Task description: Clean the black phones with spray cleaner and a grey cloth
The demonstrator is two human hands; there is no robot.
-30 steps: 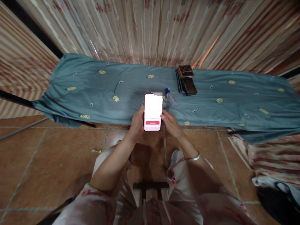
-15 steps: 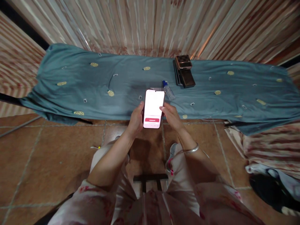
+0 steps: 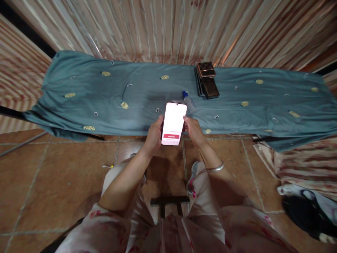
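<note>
A smartphone (image 3: 173, 121) with a bright white screen and a red button low on it is held upright between both hands, over the table's near edge. Its left side is gripped by my left hand (image 3: 154, 134), whose thumb lies along the edge and whose fingers are hidden behind. On the other side my right hand (image 3: 194, 130) holds the phone with the thumb at the screen's right edge; its other fingers are mostly out of sight. Just beyond the phone a clear bottle with a blue cap (image 3: 185, 95) lies on the cloth.
A teal patterned cloth (image 3: 142, 75) covers the long table. Toward its back stand a brown checkered box (image 3: 206, 69) and a dark flat case (image 3: 210, 88). Striped curtains (image 3: 158, 31) hang behind. A dark bag-like item (image 3: 300, 212) lies on the tiled floor (image 3: 79, 175) at right.
My right thumb has moved from over the screen to its right edge. The phone has shifted and tilted slightly to the right.
</note>
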